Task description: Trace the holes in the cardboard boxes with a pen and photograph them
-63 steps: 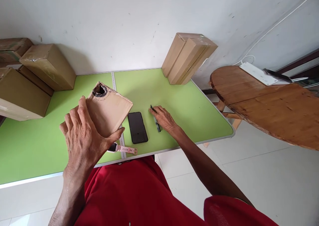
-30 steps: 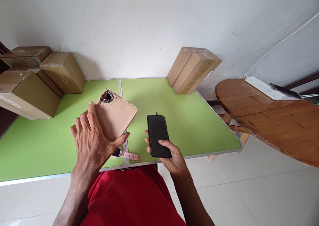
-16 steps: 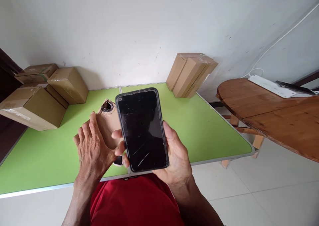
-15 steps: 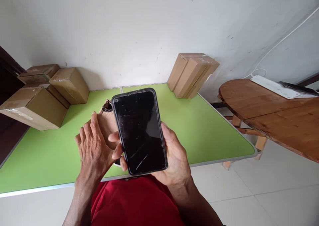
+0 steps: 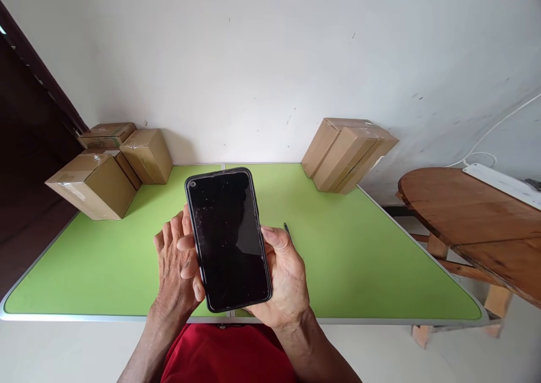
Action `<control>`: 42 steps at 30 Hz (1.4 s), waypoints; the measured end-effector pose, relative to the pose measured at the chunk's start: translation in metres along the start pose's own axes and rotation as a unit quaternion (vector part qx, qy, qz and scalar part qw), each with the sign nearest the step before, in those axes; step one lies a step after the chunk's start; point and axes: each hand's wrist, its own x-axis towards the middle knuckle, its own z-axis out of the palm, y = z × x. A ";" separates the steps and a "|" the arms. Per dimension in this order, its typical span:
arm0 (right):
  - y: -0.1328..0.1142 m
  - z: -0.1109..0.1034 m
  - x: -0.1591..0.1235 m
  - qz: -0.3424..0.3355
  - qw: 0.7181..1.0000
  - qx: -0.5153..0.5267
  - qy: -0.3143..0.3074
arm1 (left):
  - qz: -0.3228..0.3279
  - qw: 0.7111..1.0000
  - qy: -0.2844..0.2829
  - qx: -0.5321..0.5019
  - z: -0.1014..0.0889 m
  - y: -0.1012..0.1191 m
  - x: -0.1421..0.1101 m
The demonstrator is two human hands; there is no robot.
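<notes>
A black smartphone (image 5: 228,239) is held upright in my right hand (image 5: 289,284), its dark, scratched screen facing me. My thumb presses its right edge, and fingertips curl round its left edge. Behind the phone, to the left, my left hand (image 5: 172,265) rests low over the table, its fingers bent and partly covered. The small cardboard box with a dark-rimmed hole, seen under that hand half a second ago, is now hidden by the phone. A dark pen (image 5: 287,228) lies on the green table (image 5: 359,265), mostly hidden behind my right hand.
Several cardboard boxes (image 5: 99,183) stand at the table's back left. More cardboard boxes (image 5: 349,155) lean together at the back right, near the white wall (image 5: 253,62). A brown wooden table (image 5: 477,219) stands to the right, bearing a white flat object (image 5: 502,183).
My right hand has left the pen, picked up the smartphone and raised it towards me, covering the small cardboard box and the watch with a pink strap. The view has tilted up.
</notes>
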 end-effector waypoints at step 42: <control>0.006 -0.011 0.001 0.001 0.997 -0.069 0.040 | -0.017 1.000 -0.004 0.008 -0.003 0.007 0.002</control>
